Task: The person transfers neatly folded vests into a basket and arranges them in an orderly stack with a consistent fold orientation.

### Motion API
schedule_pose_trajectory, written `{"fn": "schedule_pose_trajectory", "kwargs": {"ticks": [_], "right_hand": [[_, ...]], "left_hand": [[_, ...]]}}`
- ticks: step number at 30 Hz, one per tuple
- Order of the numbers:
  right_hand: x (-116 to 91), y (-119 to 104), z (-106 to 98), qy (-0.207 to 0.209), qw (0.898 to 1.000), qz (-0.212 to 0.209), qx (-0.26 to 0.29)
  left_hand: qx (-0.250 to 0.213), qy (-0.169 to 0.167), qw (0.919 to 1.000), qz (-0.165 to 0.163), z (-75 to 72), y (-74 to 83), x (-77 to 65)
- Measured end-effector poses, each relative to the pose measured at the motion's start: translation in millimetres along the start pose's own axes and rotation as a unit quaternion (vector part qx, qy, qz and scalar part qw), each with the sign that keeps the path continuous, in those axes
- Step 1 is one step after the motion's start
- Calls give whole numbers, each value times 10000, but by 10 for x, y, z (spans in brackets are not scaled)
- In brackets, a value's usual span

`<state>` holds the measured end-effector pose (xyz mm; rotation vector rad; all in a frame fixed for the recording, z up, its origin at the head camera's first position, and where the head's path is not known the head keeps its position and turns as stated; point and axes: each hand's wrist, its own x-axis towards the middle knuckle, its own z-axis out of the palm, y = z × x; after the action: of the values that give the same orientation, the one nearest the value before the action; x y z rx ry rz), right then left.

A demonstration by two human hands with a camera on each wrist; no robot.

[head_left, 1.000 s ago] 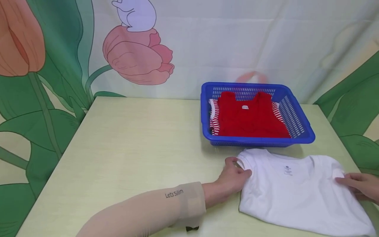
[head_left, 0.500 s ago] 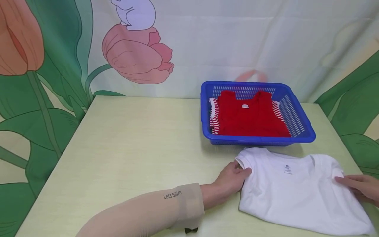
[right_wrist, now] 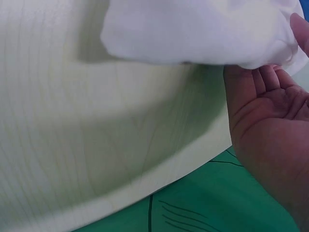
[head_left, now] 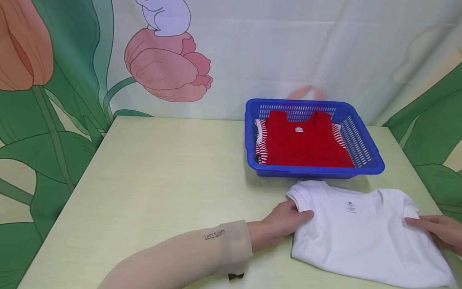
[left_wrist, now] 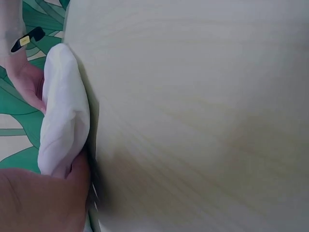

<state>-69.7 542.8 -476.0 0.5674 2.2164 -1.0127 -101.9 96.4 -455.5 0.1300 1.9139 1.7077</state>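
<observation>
A folded white T-shirt (head_left: 364,237) lies at the front right of the table, neckline and printed label facing up. My left hand (head_left: 283,222) grips its left side by the sleeve, thumb on top and fingers tucked under the cloth. At the opposite side my right hand (head_left: 438,230) holds the shirt with its thumb above. In the right wrist view, the fingers (right_wrist: 265,79) of that hand reach beneath the white cloth (right_wrist: 193,31), and their tips are hidden. The left wrist view shows the shirt's edge (left_wrist: 65,111) bunched between both hands.
Behind the shirt stands a blue plastic basket (head_left: 306,171) holding a folded red garment (head_left: 299,146) over red-and-white striped cloth (head_left: 262,148). Pale table surface (head_left: 162,172) extends to the left. A printed flower curtain (head_left: 231,60) hangs along the back edge.
My left hand has shifted slightly right, its fingers going further under the sleeve and its thumb further onto the shirt. The right thumb has moved slightly inward. The basket stays in place.
</observation>
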Motion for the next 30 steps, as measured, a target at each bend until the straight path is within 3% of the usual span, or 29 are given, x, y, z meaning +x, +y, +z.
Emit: {"fn": "schedule_pose_trajectory", "kwargs": {"ticks": [4, 11, 21, 30], "right_hand": [[-5, -18, 21, -43, 9999, -56, 78], [4, -25, 61, -86, 9999, 19, -97], [-10, -19, 42, -147, 9995, -258, 146], [-15, -72, 8, -119, 9995, -125, 262]], "left_hand": [[135, -84, 9998, -123, 30, 17, 16], [662, 111, 9962, -551, 84, 19, 54], [505, 101, 9974, -509, 12, -1, 52], [435, -58, 9987, -268, -122, 60, -62]]}}
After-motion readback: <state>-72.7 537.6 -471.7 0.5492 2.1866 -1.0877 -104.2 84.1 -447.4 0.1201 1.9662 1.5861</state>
